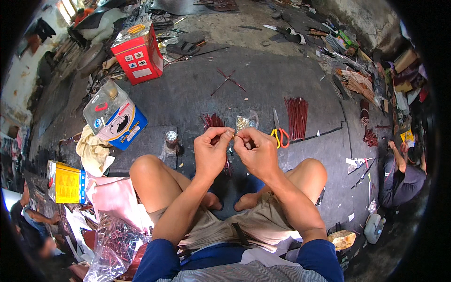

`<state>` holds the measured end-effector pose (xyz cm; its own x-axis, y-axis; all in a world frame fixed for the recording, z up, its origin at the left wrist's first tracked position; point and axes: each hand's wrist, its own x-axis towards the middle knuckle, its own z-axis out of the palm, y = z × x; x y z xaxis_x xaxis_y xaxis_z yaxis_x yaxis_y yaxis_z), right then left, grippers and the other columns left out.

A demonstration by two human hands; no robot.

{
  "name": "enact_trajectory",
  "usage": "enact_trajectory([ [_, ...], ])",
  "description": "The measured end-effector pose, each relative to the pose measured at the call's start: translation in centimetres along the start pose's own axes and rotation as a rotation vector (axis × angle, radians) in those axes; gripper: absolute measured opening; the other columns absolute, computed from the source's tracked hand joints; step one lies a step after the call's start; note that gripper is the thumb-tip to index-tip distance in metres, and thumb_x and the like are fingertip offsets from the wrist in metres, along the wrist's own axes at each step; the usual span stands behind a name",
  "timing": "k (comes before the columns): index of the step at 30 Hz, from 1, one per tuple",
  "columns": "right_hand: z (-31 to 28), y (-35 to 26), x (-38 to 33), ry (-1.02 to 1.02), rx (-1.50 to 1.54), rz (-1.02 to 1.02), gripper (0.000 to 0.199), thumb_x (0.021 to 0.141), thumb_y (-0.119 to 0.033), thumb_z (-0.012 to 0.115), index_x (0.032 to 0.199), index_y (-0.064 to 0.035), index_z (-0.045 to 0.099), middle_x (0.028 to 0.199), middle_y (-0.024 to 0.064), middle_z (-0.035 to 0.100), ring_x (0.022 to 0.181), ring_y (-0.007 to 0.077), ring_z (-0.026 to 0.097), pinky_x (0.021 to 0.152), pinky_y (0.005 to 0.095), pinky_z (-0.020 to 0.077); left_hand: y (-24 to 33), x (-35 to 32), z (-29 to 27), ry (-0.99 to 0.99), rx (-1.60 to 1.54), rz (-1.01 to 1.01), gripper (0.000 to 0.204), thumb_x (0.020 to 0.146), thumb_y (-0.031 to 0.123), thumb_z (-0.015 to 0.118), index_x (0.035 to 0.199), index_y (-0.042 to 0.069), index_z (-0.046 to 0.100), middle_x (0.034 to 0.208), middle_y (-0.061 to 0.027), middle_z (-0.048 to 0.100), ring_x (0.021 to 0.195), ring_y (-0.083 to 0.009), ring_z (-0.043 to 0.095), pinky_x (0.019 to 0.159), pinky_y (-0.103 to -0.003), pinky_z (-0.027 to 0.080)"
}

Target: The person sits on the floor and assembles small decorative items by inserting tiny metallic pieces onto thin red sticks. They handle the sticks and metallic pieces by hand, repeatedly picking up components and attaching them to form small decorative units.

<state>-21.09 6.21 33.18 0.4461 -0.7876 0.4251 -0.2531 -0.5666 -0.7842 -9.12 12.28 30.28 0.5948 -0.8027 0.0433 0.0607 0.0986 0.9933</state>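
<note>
My left hand (211, 148) and my right hand (257, 151) meet in front of me, raised above my bent legs. Both are closed in a pinch, fingertips almost touching; what lies between them is too small to make out. Just beyond the fingertips is a clear plastic bag (254, 117) with small gold-coloured pieces (242, 123). Thin dark red strips (213, 120) lie in a loose bunch, partly hidden behind my left hand. To the right are scissors (281, 136) with yellow and red handles, beside a neat row of dark red strips (296, 118).
Crossed strips (228, 82) lie farther out on the dark mat (188, 94). At left stand a red tin (141, 58), a blue and white tub (123, 127), a small jar (171, 137) and a yellow tin (68, 182). Other people sit at far right (401, 176) and far left (35, 221).
</note>
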Motion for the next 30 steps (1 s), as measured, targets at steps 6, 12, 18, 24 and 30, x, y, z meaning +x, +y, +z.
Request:
enact_trajectory([
  [6, -0.2, -0.3, 0.0, 0.020, -0.026, -0.071, 0.007, 0.080, -0.003, 0.070, 0.083, 0.0011, 0.066, 0.064, 0.0070, 0.060, 0.053, 0.0113, 0.054, 0.050, 0.0262, 0.0434, 1.1, -0.5, -0.5, -0.084, 0.020, 0.094, 0.015, 0.091, 0.004, 0.065, 0.102, -0.004, 0.072, 0.086, -0.0054, 0.069, 0.074, -0.0097, 0.064, 0.066, -0.022, 0.053],
  [12, -0.2, -0.3, -0.2, 0.001, 0.046, 0.000, 0.007, 0.084, -0.003, 0.069, 0.087, 0.0028, 0.067, 0.066, 0.0039, 0.063, 0.056, 0.0059, 0.055, 0.050, 0.0226, 0.0422, 0.6, -0.2, -1.0, -0.134, -0.243, -0.123, 0.016, 0.092, 0.004, 0.064, 0.104, -0.004, 0.070, 0.095, -0.0124, 0.071, 0.079, -0.0126, 0.068, 0.070, -0.023, 0.057],
  [18, -0.6, -0.5, -0.1, -0.049, 0.065, 0.040, 0.008, 0.086, -0.003, 0.067, 0.090, 0.0037, 0.067, 0.068, 0.0062, 0.064, 0.057, 0.0092, 0.057, 0.051, 0.0244, 0.0436, 0.6, -0.2, -0.9, -0.142, -0.224, -0.093, 0.016, 0.092, 0.004, 0.065, 0.103, -0.006, 0.069, 0.088, -0.0121, 0.071, 0.075, -0.0131, 0.068, 0.068, -0.024, 0.058],
  [24, -0.8, 0.0, -0.1, -0.093, 0.117, 0.094, 0.008, 0.086, -0.003, 0.065, 0.088, 0.0038, 0.067, 0.071, 0.0122, 0.066, 0.058, 0.0171, 0.062, 0.053, 0.0293, 0.0464, 1.0, -0.2, -0.7, -0.163, -0.150, -0.052, 0.016, 0.092, 0.005, 0.065, 0.102, -0.007, 0.069, 0.086, -0.0109, 0.071, 0.073, -0.0115, 0.067, 0.066, -0.023, 0.056],
  [30, -1.4, -0.4, -0.4, -0.139, 0.132, 0.153, 0.008, 0.085, -0.004, 0.065, 0.085, 0.0038, 0.067, 0.071, 0.0161, 0.067, 0.058, 0.0214, 0.065, 0.053, 0.0317, 0.0475, 0.9, -1.0, -0.9, -0.197, -0.112, -0.036, 0.013, 0.092, 0.002, 0.063, 0.101, -0.006, 0.069, 0.088, -0.0106, 0.071, 0.074, -0.0120, 0.067, 0.067, -0.024, 0.057],
])
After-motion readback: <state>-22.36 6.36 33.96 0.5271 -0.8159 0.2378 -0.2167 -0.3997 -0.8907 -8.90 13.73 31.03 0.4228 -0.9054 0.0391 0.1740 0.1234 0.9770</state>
